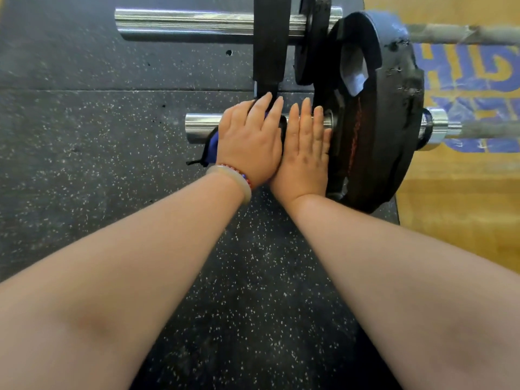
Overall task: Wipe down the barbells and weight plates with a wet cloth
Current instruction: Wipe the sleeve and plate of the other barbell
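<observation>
Both hands lie flat with fingers straight and close together. The left hand point(249, 139) presses a blue cloth point(212, 144) onto the near barbell's chrome sleeve point(199, 125), and the right hand point(304, 147) rests on the sleeve just to its right, touching it. Beneath is speckled black rubber flooring point(84, 136), with a wooden platform point(455, 206) to the right. A black weight plate point(388, 122) sits on the sleeve just right of the right hand. A second barbell point(183, 22) lies farther away. Bracelets point(242, 181) circle the left wrist.
</observation>
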Available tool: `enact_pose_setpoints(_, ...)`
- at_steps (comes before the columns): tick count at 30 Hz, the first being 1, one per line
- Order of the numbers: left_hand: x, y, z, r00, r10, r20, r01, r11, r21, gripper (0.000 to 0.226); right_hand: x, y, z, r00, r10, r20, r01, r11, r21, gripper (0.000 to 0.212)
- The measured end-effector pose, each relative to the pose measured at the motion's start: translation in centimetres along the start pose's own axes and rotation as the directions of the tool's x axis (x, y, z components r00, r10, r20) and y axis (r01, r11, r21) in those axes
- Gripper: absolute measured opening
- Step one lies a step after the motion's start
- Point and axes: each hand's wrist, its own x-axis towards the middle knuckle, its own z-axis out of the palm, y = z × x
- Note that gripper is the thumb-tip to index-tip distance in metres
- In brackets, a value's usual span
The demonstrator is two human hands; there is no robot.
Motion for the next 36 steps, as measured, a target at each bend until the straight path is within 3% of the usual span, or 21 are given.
enact_pose_setpoints(3,0.2,-0.7,-0.5,0.999,0.040,0.002,-0.040,0.996,-0.086,0.049,0.0,0.3,-0.5,0.996,-0.034,0.087,0.028,0.997,0.074,0.091)
enact_pose_setpoints(6,0.7,-1.5,-2.6,0.994,0.046,0.103,-0.026,0.982,-0.186,0.057,0.0,-0.8,-1.3,0.997,-0.032,0.073,0.023,0.994,0.111,0.087)
enact_pose_setpoints(9,0.7,-2.9,-3.2,0.981,0.085,0.177,-0.052,0.982,-0.180,0.056,0.1,-2.4,-1.6,0.995,0.067,0.078,-0.079,0.984,0.159,0.068)
enact_pose_setpoints(13,0.4,-4.7,-3.0,0.981,0.129,0.144,-0.107,0.983,-0.151,0.058,0.2,-3.8,-2.2,0.993,0.117,0.033,-0.121,0.938,0.325,0.031)
enact_pose_setpoints(16,0.2,-5.2,-3.1,0.977,0.133,0.168,-0.103,0.979,-0.176,0.058,0.3,-4.1,-3.4,0.945,0.325,-0.025,-0.283,0.855,0.436,0.024)
enact_pose_setpoints(19,-0.2,-5.3,-3.0,0.974,0.177,0.142,-0.151,0.973,-0.176,0.052,-0.1,-4.0,-4.7,0.876,0.462,-0.140,-0.373,0.831,0.412,0.036)
enact_pose_setpoints(22,-0.2,-5.3,-2.8,0.975,0.163,0.152,-0.134,0.974,-0.184,0.050,-0.1,-4.5,-5.0,0.929,0.342,-0.138,-0.302,0.920,0.250,0.047)
enact_pose_setpoints(27,-0.1,-5.5,-3.5,0.967,0.126,0.221,-0.081,0.976,-0.203,0.055,0.0,-6.3,-3.6,0.968,0.252,-0.008,-0.249,0.960,0.130,0.053)
enact_pose_setpoints(30,-0.4,-5.9,-3.2,0.968,0.173,0.184,-0.133,0.969,-0.210,0.049,-1.1,-6.3,-2.3,0.987,0.143,-0.072,-0.142,0.990,0.026,0.050)
enact_pose_setpoints(36,-0.6,-6.2,-3.0,0.956,0.232,0.179,-0.200,0.962,-0.184,0.053,-0.3,-4.6,-1.0,0.993,0.055,-0.108,-0.045,0.994,0.097,0.039)
